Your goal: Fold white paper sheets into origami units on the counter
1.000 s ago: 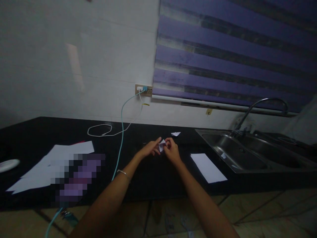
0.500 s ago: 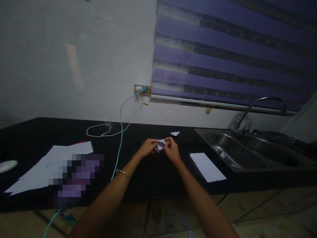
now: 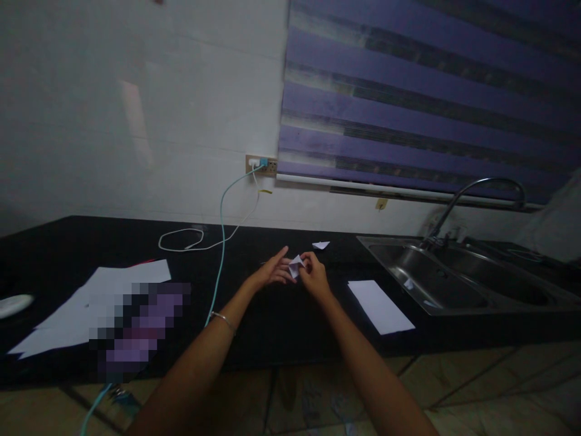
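Over the black counter (image 3: 272, 315) both my hands meet on a small folded white paper piece (image 3: 296, 264). My left hand (image 3: 272, 270) pinches its left side, with the index finger stretched forward. My right hand (image 3: 312, 274) is curled and grips its right side. A silver bracelet (image 3: 222, 318) circles my left wrist. Another small folded paper (image 3: 321, 244) lies just beyond my hands on the counter.
A white sheet (image 3: 380, 306) lies right of my hands, near a steel sink (image 3: 436, 281) with a curved tap (image 3: 476, 194). White sheets (image 3: 91, 290) lie at the left beside a white dish (image 3: 14, 303). A teal cable (image 3: 221, 242) and a white cable (image 3: 186, 239) run from the wall socket (image 3: 261, 163).
My left index finger, curled half a second ago, has stretched out again. The paper piece has been turned slightly between my fingers. The hands stay in the same spot.
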Demonstrator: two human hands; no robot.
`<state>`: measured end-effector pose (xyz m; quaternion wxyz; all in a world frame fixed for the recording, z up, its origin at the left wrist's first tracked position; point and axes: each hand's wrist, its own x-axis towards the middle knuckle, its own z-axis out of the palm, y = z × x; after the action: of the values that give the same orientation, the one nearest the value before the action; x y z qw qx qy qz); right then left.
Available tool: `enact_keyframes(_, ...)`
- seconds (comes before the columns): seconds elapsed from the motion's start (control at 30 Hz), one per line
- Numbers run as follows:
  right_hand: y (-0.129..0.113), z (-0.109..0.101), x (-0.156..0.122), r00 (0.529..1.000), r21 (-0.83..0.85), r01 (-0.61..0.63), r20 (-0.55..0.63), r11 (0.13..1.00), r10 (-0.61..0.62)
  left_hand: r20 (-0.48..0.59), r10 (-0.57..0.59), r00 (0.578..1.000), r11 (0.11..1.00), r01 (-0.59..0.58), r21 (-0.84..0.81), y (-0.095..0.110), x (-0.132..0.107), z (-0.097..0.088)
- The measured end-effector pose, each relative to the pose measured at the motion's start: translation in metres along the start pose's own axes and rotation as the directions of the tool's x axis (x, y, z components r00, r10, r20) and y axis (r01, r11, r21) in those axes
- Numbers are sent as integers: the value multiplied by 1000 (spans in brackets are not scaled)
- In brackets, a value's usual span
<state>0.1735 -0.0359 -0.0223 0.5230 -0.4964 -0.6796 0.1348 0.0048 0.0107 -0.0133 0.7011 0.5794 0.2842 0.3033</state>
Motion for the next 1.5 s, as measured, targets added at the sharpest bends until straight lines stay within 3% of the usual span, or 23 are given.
enact_keyframes(0.17, -4, -3, -2, 995, -36, 59, 77, 998, -56, 19, 29, 999, 992, -31, 119, -2, 3, 2)
enact_keyframes(0.53, -11, -10, -2, 972, -148, 187, 171, 971, -161, 94, 41, 995, 989, -54, 140, 1, -2, 1)
enact_keyframes(0.67, -9, -12, -1, 981, -81, 129, 157, 988, -116, 114, 52, 992, 981, -72, 179, 4, -6, 0)
enact_keyframes(0.83, -2, -9, 1, 982, 141, 29, 180, 990, -54, 102, 87, 991, 958, -111, 265, 7, -9, -1)
enact_keyframes(1.07, 12, -8, 8, 970, 436, -168, 233, 884, 70, 108, 148, 983, 934, -175, 312, 6, -7, -6)
enact_keyframes(1.2, 11, -8, 10, 970, 418, -222, 183, 881, 157, 179, 170, 969, 891, -229, 392, 2, -6, -4)
enact_keyframes(1.33, 4, -7, 8, 966, 369, -211, 223, 905, 135, 220, 187, 957, 825, -274, 494, 2, -9, 0)
enact_keyframes(1.5, 4, -7, 7, 964, 375, -214, 233, 902, 131, 243, 201, 949, 813, -300, 498, 3, -10, 0)
